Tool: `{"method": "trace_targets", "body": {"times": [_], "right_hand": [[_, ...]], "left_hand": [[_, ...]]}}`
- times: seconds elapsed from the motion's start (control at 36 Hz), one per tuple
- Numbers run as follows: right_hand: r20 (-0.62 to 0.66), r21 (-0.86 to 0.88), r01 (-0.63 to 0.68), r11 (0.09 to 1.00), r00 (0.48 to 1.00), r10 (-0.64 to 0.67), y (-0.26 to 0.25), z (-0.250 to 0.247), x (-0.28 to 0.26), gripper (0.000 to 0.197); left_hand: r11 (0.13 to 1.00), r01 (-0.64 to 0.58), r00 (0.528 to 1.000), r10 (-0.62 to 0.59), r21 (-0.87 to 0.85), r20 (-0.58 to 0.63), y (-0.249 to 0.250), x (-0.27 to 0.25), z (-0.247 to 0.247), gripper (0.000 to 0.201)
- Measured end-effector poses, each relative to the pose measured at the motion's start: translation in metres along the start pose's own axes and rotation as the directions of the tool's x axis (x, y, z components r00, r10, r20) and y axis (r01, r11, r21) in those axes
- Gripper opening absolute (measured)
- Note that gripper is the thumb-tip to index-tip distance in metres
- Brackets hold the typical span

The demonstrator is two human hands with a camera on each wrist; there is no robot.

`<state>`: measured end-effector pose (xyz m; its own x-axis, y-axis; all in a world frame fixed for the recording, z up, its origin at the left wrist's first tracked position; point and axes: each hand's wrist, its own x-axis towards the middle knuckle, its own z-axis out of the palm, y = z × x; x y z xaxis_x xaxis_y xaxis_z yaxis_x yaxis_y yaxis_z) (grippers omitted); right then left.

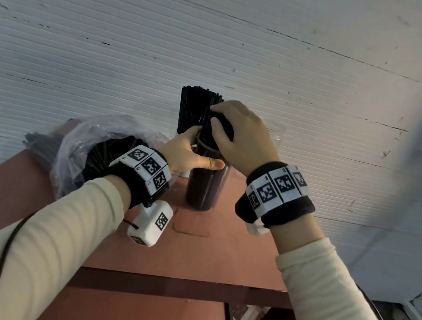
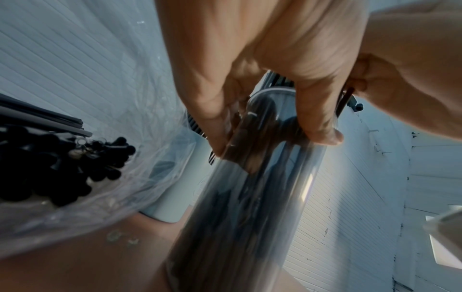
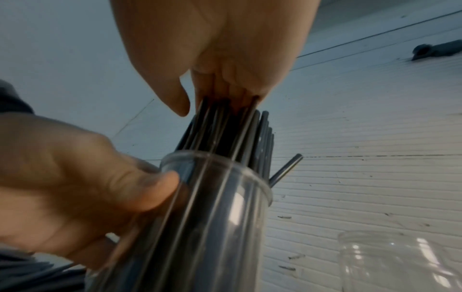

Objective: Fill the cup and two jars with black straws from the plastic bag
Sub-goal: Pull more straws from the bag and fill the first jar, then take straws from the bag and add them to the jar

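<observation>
A tall clear jar (image 1: pixel 205 187) stands mid-table, packed with black straws (image 3: pixel 225 128) that stick out above its rim. My left hand (image 1: pixel 194 151) grips the jar just below the rim, thumb on the near side. My right hand (image 1: pixel 219 122) curls over the tops of the straw bundle and holds them. Behind the jar a white cup (image 2: pixel 175 197) holds a full bunch of black straws (image 1: pixel 193 108). A clear plastic bag (image 1: pixel 79 148) with more black straws (image 2: pixel 50 168) lies at the left. A second clear jar (image 3: pixel 400 262), empty, stands to the right.
The reddish table (image 1: pixel 200 259) is narrow, with its front edge and frame close to me. A white ribbed wall (image 1: pixel 226 35) rises right behind the cup and jars. One straw (image 3: pixel 285 170) leans out over the jar's rim on the far side.
</observation>
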<state>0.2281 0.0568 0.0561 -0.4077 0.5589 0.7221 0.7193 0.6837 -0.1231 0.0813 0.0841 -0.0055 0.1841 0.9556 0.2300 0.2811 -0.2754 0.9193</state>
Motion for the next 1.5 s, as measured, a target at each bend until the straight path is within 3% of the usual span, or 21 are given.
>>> {"method": "trace_targets", "body": {"times": [0.08,0.31,0.42,0.5,0.58,0.75,0.86,0.94,1.03,1.08,1.17,1.25,1.28,1.31,1.36,1.5], "right_hand": [[0.000,0.009,-0.010,1.000,1.000,0.010,-0.003,-0.004,-0.003,0.038],[0.068,-0.014,-0.096,0.995,0.993,0.096,0.007,0.003,-0.018,0.050],[0.014,0.021,-0.083,0.996,0.997,0.082,0.008,-0.001,-0.018,0.048],[-0.032,0.046,-0.142,0.989,0.989,0.144,0.015,-0.007,-0.014,0.051],[0.003,0.067,-0.209,0.976,0.978,0.210,0.022,-0.010,-0.013,0.050],[0.053,0.200,-0.253,0.946,0.967,0.248,0.028,-0.014,-0.016,0.040],[0.090,0.279,-0.329,0.902,0.944,0.317,0.035,-0.024,-0.023,0.060],[0.164,0.303,-0.421,0.855,0.907,0.389,0.046,-0.029,-0.029,0.086],[0.293,0.256,-0.511,0.821,0.850,0.438,0.054,-0.026,-0.034,0.113],[0.393,0.256,-0.567,0.783,0.801,0.452,0.056,-0.018,-0.036,0.119],[0.479,0.325,-0.578,0.749,0.783,0.397,0.053,-0.001,-0.038,0.107],[0.452,0.406,-0.555,0.726,0.812,0.368,0.047,0.009,-0.041,0.042],[0.438,0.441,-0.549,0.710,0.822,0.364,0.044,0.009,-0.041,0.025],[0.420,0.465,-0.537,0.704,0.834,0.359,0.042,0.009,-0.042,0.020],[0.398,0.484,-0.539,0.689,0.837,0.375,0.041,0.012,-0.043,0.026],[0.382,0.486,-0.588,0.647,0.808,0.448,0.047,0.015,-0.045,0.059]], "left_hand": [[1.000,-0.011,1.000,0.011,0.001,-0.002,-0.001,0.001,0.000,0.076],[0.997,-0.023,1.000,0.023,-0.080,-0.009,-0.004,-0.003,0.004,0.074],[0.994,-0.026,1.000,0.024,-0.105,-0.019,-0.003,-0.005,0.005,0.071],[0.996,-0.013,1.000,0.011,-0.092,-0.024,-0.001,-0.006,0.006,0.075],[0.993,0.015,0.999,-0.020,-0.116,-0.042,-0.003,-0.006,0.006,0.086],[0.994,0.053,0.998,-0.055,-0.092,-0.017,-0.005,-0.004,0.004,0.083],[0.998,0.064,0.997,-0.062,-0.026,0.050,-0.001,-0.003,0.000,0.085],[0.998,0.053,0.996,-0.055,0.027,0.071,0.000,-0.005,-0.003,0.084],[0.996,0.047,0.998,-0.050,0.071,0.045,0.001,-0.009,-0.005,0.089],[0.997,0.060,0.997,-0.062,0.053,0.035,0.003,-0.012,-0.005,0.102],[0.998,0.069,0.997,-0.069,-0.005,0.019,0.004,-0.014,-0.004,0.103],[0.997,0.062,0.998,-0.061,-0.054,0.027,0.005,-0.016,-0.003,0.098],[0.996,0.063,0.998,-0.061,-0.070,0.033,0.006,-0.017,-0.003,0.092],[0.995,0.065,0.997,-0.062,-0.082,0.034,0.004,-0.017,-0.002,0.085],[0.992,0.061,0.998,-0.057,-0.109,0.035,0.003,-0.016,-0.002,0.074],[0.993,0.023,0.998,-0.016,-0.116,0.060,-0.002,-0.012,0.003,0.069]]}}
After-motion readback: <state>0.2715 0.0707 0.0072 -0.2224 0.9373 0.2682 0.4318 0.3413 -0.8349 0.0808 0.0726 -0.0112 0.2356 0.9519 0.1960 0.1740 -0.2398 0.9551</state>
